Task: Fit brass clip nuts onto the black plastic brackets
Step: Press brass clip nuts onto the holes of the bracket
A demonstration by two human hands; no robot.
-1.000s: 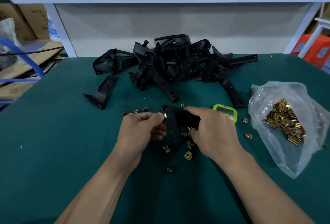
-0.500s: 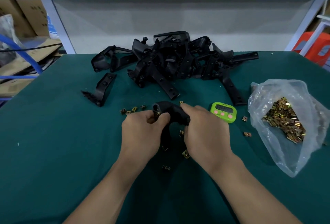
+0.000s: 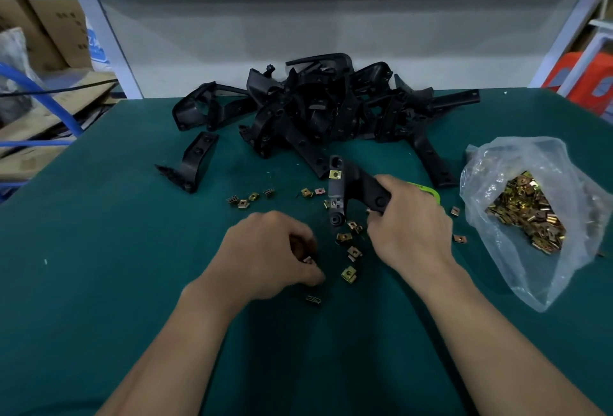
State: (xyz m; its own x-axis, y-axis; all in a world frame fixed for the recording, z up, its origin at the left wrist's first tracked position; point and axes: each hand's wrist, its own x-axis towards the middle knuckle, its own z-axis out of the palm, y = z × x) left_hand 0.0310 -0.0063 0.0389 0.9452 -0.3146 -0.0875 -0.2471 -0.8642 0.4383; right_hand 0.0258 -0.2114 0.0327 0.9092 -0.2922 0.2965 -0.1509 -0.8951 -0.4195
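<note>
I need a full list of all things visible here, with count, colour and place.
held bracket: one, black, in right hand, carries one fitted nut
bracket pile: many, black, far centre
lone bracket: one, black, left of pile
loose clip nuts: over ten, brass, around the hands
bag: one, clear, right, holds brass nuts
timer: one, green, behind right hand
table: one, green, under everything
boxes: several, brown, far left
left hand: one, pinches a small nut
right hand: one, grips held bracket

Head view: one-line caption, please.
Right hand holds a black bracket with one brass clip nut fitted; left hand pinches a second nut.
</note>
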